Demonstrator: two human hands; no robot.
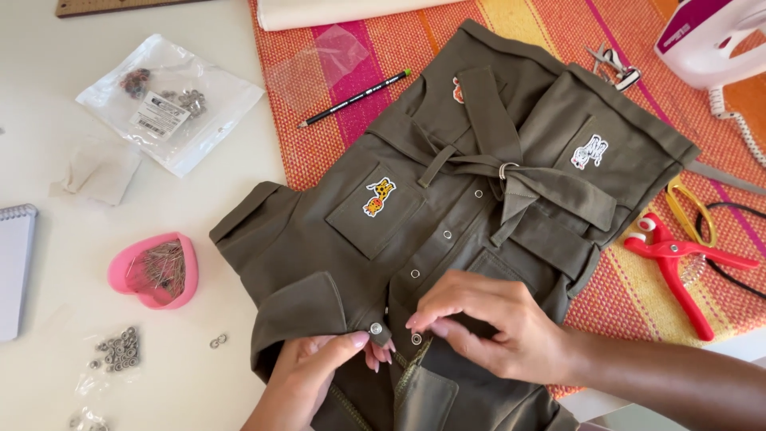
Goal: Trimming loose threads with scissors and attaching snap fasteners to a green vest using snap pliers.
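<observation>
A white table (199, 239) is seen bearing everything; across its upper right a woven orange and pink mat (399, 48) is spread, and over mat and table alike an olive-green garment (511, 136) is laid flat, belted at the waist, with two small animal patches sewn to its pockets. At the top right corner part of a white and purple iron (718, 36) is glimpsed; beside the garment's right edge red snap pliers (678, 263) are laid on the mat; a black pencil (355, 98) is left near the collar; on the bare table a clear packet of fasteners (171, 104), a pink heart-shaped dish of pins (155, 271) and a loose scatter of metal snap parts (120, 349) are set out, well apart from the hands.

Now down to the work at the lower placket: the left hand (307, 375) is closed narrowly, the fabric edge being pinched just under a silver snap (375, 328); the right hand (487, 323) is curled over the opposite edge, fingertips pressed down on the cloth beside the zip; neither hand is spread wide.

Trouble could be had here, it is judged; the two edges could be brought together off line if the cloth is let slip under the right fingertips, so the snap halves would be missed; a fingertip could be nipped as the snap is pressed; the fabric could be puckered if pulled too hard.
</observation>
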